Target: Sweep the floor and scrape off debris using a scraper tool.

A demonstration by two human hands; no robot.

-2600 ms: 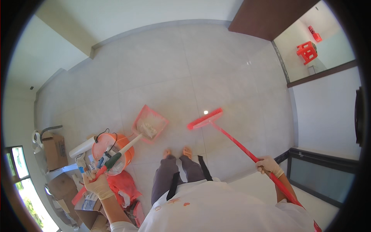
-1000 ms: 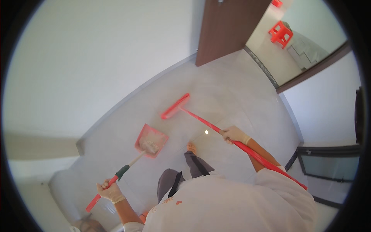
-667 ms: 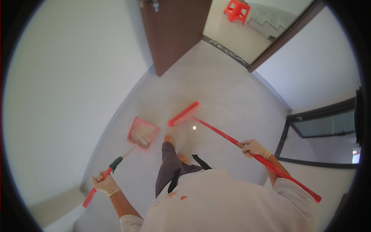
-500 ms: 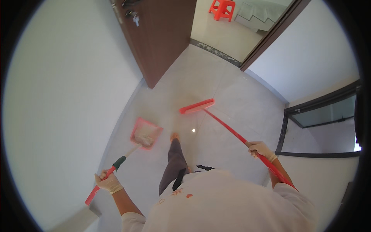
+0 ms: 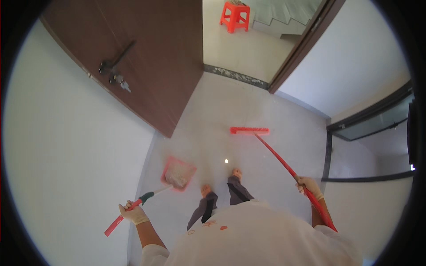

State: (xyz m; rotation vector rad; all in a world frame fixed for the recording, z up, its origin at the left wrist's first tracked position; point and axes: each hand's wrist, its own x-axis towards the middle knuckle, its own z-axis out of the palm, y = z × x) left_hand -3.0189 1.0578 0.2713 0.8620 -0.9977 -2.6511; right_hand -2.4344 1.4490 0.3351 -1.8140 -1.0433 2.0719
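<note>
My left hand [image 5: 133, 213], in a pale glove, is closed round the red handle of a long-handled dustpan [image 5: 190, 170]. Its pinkish-red pan holds greyish debris [image 5: 176, 174] and is low near the left wall; a dark green piece wraps the handle above the white shaft. In my right hand [image 5: 309, 187], gloved as well, is the red stick of a broom [image 5: 249, 131]. The broom's wide red head is ahead of my feet, right of the dustpan, and apart from it. The upper stick runs back along my right forearm.
A brown door [image 5: 146, 57] with a handle and keys stands ajar at the left. Beyond the dark threshold [image 5: 237, 76] are a red stool [image 5: 234, 17] and grey steps [image 5: 284, 13]. A black-framed window [image 5: 370, 179] is at the right. Pale tiles [image 5: 275, 168] cover the floor.
The broom head has moved right relative to the dustpan and turned level. A second foot has come into sight, and the door and threshold appear nearer. Both hands keep their holds.
</note>
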